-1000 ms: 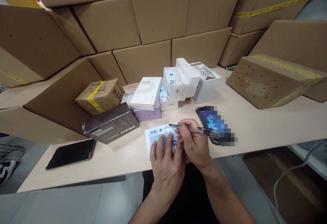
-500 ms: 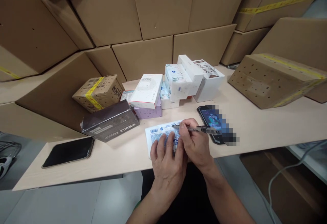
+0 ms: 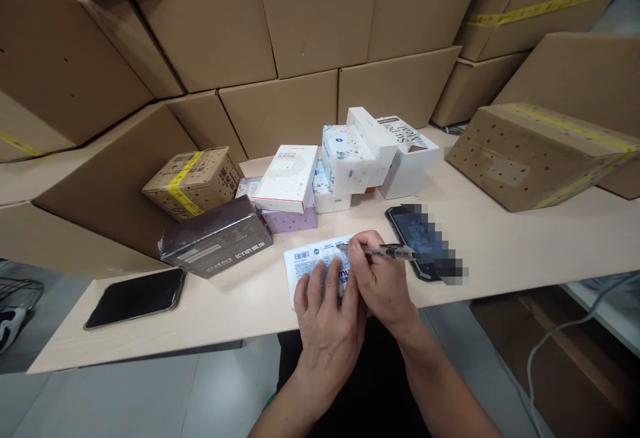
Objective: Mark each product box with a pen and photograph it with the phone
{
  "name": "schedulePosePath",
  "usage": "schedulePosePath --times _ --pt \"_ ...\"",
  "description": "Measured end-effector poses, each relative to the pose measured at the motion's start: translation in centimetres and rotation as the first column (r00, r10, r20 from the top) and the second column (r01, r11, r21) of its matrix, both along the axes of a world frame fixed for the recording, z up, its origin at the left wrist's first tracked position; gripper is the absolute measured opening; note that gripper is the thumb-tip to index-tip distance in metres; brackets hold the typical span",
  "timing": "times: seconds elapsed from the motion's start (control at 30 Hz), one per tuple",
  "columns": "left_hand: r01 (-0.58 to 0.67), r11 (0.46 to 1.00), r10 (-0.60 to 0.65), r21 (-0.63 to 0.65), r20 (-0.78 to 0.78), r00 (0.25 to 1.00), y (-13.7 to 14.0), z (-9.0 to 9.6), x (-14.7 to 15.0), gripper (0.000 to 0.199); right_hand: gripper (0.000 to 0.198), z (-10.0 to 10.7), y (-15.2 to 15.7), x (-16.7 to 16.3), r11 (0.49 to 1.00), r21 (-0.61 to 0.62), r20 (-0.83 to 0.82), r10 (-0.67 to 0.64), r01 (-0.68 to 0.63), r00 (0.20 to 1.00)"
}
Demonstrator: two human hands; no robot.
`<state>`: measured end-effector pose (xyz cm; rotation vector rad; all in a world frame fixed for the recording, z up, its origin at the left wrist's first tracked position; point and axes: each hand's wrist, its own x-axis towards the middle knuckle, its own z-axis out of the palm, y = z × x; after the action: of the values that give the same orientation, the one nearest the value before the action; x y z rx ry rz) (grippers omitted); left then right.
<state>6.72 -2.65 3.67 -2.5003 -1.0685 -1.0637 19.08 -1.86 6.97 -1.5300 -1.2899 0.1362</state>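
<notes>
Fingers (image 3: pixel 314 291) of the left hand (image 3: pixel 330 335), slightly spread, lie over one white pack (image 3: pixel 303 266) at centre frame — hiding much of its face. The right hand (image 3: pixel 385 291) pinches one pen (image 3: pixel 390 251); whether its tip touches the pack I cannot tell. Two phones (image 3: pixel 135 298) lie on the pale surface (image 3: pixel 235 305), lower left and right of centre — the latter partly pixelated. Cardboard cartons (image 3: pixel 300 11), cut off above, fill the upper frame; grey floor (image 3: pixel 145 398) shows below.

The packet (image 3: pixel 306 267) is white with blue print, the pen (image 3: pixel 395 251) black and greyish, one box (image 3: pixel 291 221) dark-dotted lilac.
</notes>
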Motion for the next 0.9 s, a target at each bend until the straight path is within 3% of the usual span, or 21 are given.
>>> schedulePosePath --times 0.23,0.37,0.43,0.53,0.6,0.7,0.8,0.9 --pt "0.002 1.0 -0.002 0.003 0.002 1.0 0.0 0.1 0.0 0.033 0.021 -0.2 -0.1 -0.1 1.0 0.013 -0.067 0.024 -0.024 0.997" --pt "-0.013 1.0 0.013 0.006 0.007 1.0 0.0 0.4 0.1 0.032 0.017 -1.2 -0.9 0.4 0.985 0.144 -0.253 -0.054 0.092 0.966" --pt "-0.018 1.0 0.018 0.006 0.004 1.0 0.0 0.5 0.1 0.03 0.017 -1.8 -1.5 1.4 0.965 0.183 -0.236 -0.14 0.185 0.962" --pt "-0.023 1.0 0.023 0.009 0.002 1.0 0.3 0.6 0.1 0.03 0.027 -2.5 -2.4 3.4 0.973 0.139 0.024 -0.189 0.184 0.982" --pt "-0.029 0.999 0.029 0.016 0.008 1.0 0.6 0.6 0.2 0.031 0.038 -2.9 -2.8 4.6 0.993 -0.019 0.271 -0.107 0.117 0.957" --pt "-0.044 0.998 0.043 0.038 0.018 0.999 1.1 0.6 0.3 0.034 0.052 -3.3 -2.6 5.1 0.95 -0.267 0.556 0.014 0.163 0.831" --pt "-0.058 0.997 0.057 0.059 0.022 0.998 1.6 0.3 0.6 0.034 0.052 -3.3 -1.7 4.8 0.896 -0.362 0.692 0.073 0.257 0.718" --pt "-0.062 0.995 0.06 0.079 0.023 0.998 2.0 0.1 0.9 0.031 0.047 -3.1 -1.0 4.7 0.884 -0.378 0.714 0.088 0.276 0.695"
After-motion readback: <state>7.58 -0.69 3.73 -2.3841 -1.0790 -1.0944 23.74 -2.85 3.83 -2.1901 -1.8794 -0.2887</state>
